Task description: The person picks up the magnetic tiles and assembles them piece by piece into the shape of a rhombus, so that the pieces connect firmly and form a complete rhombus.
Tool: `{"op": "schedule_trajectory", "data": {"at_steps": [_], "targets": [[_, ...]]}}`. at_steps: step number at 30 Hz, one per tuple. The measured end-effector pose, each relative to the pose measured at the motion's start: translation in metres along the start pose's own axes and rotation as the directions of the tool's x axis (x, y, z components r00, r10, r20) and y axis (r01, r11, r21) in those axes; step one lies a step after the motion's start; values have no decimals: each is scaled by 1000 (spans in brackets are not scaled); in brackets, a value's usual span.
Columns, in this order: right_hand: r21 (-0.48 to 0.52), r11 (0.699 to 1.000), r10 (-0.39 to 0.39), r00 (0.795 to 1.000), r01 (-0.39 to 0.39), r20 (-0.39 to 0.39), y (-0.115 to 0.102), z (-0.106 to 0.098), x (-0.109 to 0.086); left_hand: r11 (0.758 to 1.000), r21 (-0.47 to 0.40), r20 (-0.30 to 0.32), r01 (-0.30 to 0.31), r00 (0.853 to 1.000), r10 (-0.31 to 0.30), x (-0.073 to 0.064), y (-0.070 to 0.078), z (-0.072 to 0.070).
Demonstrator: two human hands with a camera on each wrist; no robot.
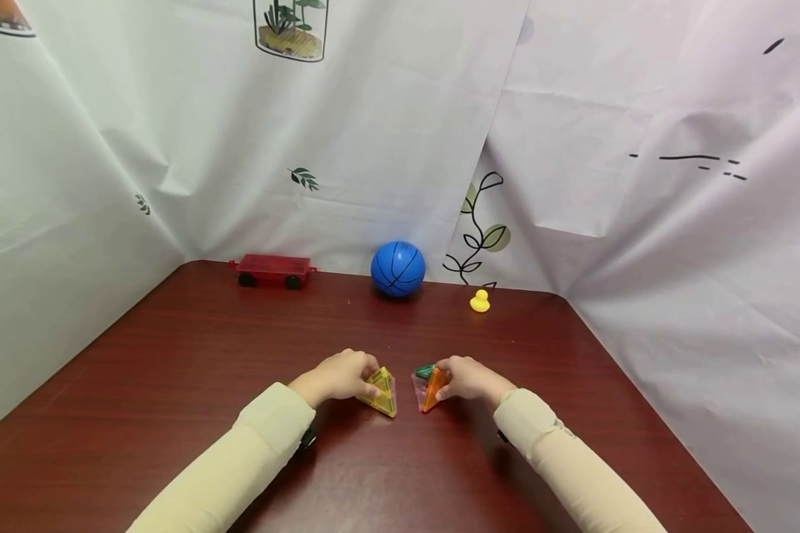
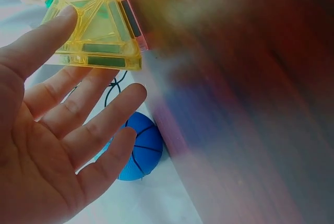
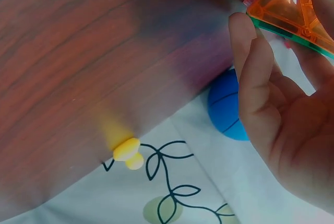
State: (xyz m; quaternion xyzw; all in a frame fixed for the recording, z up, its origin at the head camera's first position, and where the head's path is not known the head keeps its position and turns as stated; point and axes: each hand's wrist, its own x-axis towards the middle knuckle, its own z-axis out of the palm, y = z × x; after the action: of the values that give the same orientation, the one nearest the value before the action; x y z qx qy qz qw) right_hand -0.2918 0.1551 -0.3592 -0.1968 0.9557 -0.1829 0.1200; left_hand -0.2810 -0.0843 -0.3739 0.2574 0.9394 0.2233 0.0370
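Note:
Over the middle of the table, my left hand [image 1: 341, 375] pinches a group of translucent triangular magnetic tiles, yellow [image 2: 104, 23] with a pink one [image 2: 136, 25] along one side. Its thumb presses on the yellow face, and the lower fingers are spread in the left wrist view. Opposite it, my right hand [image 1: 470, 379] grips a similar group by the outer side: an orange tile [image 3: 282, 11], a green one [image 1: 424, 371] and a pink one [image 1: 418, 390]. A narrow gap separates the two groups in the head view. Fingers partly hide the outer sides of both.
At the back of the dark red wooden table [image 1: 387, 474] stand a red wheeled flatbed toy [image 1: 275, 266], a blue ball [image 1: 398, 269] with black lines, and a small yellow duck [image 1: 480, 301]. A white printed cloth [image 1: 373, 111] hangs behind and along the sides.

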Motion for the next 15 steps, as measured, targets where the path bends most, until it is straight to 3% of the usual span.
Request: {"op": "schedule_trajectory", "data": {"at_steps": [15], "targets": [[-12, 1000, -25, 1000, 25, 18, -12, 8, 6, 999, 32, -6, 25, 1000, -25, 7, 4, 3]]}}
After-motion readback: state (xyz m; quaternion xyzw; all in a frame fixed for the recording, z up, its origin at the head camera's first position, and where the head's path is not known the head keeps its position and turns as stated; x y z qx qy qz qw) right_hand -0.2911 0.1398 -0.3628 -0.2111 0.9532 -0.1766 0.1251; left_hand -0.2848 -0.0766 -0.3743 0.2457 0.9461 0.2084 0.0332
